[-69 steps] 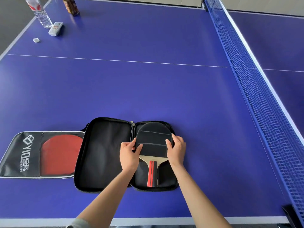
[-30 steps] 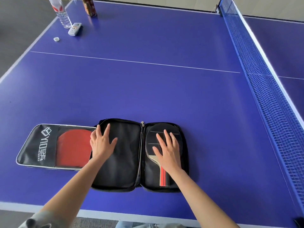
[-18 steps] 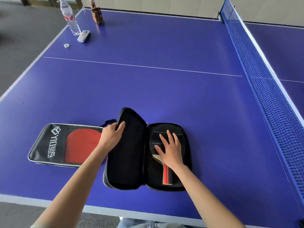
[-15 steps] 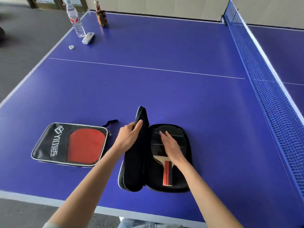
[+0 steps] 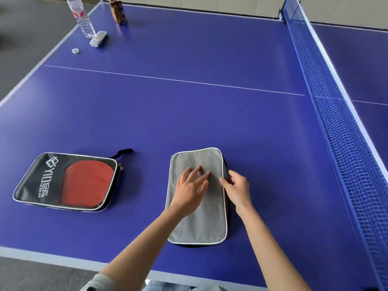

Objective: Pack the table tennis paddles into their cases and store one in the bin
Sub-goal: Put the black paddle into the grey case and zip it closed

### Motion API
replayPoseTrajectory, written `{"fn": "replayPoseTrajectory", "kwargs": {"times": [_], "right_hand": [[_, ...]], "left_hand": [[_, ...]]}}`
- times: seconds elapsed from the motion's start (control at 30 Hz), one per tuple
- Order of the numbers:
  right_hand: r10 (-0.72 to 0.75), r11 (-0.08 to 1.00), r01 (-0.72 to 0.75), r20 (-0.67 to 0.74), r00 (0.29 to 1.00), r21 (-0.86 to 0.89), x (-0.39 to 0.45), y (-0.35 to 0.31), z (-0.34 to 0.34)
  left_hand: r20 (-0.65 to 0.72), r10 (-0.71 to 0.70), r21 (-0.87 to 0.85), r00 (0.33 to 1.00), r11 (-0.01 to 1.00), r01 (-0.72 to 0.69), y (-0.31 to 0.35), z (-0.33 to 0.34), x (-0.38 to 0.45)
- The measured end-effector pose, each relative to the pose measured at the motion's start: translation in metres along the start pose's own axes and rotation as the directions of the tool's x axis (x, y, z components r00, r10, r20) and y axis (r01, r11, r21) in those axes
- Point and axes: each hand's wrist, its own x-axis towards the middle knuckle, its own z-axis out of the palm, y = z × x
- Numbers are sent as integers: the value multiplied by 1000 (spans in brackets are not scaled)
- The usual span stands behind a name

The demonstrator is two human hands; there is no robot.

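Observation:
A grey fabric case with white piping lies folded shut on the blue table, near the front edge. The paddle inside it is hidden. My left hand presses flat on the grey top with fingers spread. My right hand is at the case's right edge, fingertips curled against the side; whether it pinches the zipper I cannot tell. To the left lies a black case with a clear window showing a red paddle inside.
The blue net runs along the right side. At the far left corner stand a water bottle, a brown bottle, a small grey device and a white cap. The table's front edge is close.
My left hand folded the open left half of the case over the paddle, so the grey outside faces up. My right hand left the paddle and moved to the case's right edge.

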Motion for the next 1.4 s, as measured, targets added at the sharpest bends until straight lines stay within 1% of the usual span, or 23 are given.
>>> {"fn": "replayPoseTrajectory", "kwargs": {"times": [0.07,0.13,0.2,0.27,0.3,0.33,0.37,0.4,0.47,0.53,0.6,0.67,0.7,0.73,0.77,0.8,0.83,0.93,0.97,1.07,1.1,1.23,1.4], "right_hand": [[31,995,-32,-16,999,-95,6,12,2],[61,991,-62,-15,998,-119,12,23,6],[67,987,-71,-29,997,-148,17,29,7],[56,988,-61,-40,998,-143,22,30,6],[33,989,-39,-46,998,-141,21,29,6],[-25,986,15,-54,998,-168,19,28,7],[-123,964,104,-61,991,-245,17,26,9],[-241,909,210,-43,970,-359,14,27,13],[-418,754,391,73,905,-528,7,31,20],[-462,657,490,207,862,-573,2,38,24],[-460,598,541,300,836,-592,-3,44,28],[-487,498,630,410,772,-595,-8,44,33],[-500,431,684,475,724,-589,-9,42,36],[-503,364,725,531,682,-585,-10,41,39],[-493,314,746,571,657,-587,-10,41,41],[-478,287,752,591,650,-594,-10,42,42],[-463,275,747,597,655,-606,-9,43,42],[-447,255,731,594,669,-632,-8,47,40],[-443,265,730,593,673,-630,-7,47,40],[-451,307,721,572,685,-622,-7,49,41],[-452,314,715,565,691,-624,-7,49,42],[-453,323,696,541,709,-641,-9,49,44],[-432,436,555,376,819,-709,-30,38,75]], "left_hand": [[57,7,126,998,992,-14,0,14,0],[101,6,270,995,962,-34,-1,26,-1],[107,29,409,994,910,-71,-5,35,-2],[90,57,478,994,874,-93,-10,41,-3],[82,64,488,995,867,-96,-11,42,-3],[78,66,491,995,866,-96,-12,43,-3],[73,67,488,995,868,-95,-12,44,-4],[66,72,477,995,874,-94,-13,44,-4],[36,101,397,994,912,-107,-15,38,-5],[-36,122,221,992,969,-111,-18,27,-11],[-192,73,49,979,997,-65,-26,15,-24],[-346,-88,-93,934,994,59,-41,7,-42],[-366,-199,-194,909,972,134,-49,4,-51],[-335,-313,-316,889,926,206,-56,1,-60],[-266,-410,-443,872,856,267,-63,-2,-68],[-185,-477,-542,859,779,315,-70,-5,-75],[-123,-510,-592,851,726,350,-75,-8,-81],[-45,-523,-613,851,688,389,-80,-12,-92],[-22,-528,-632,849,665,397,-77,-11,-92],[84,-562,-715,823,541,442,-60,-5,-79],[100,-561,-718,822,531,450,-54,-1,-74],[81,-511,-704,856,579,412,-48,1,-54],[59,-448,-590,892,705,393,-78,-34,-30]]}}
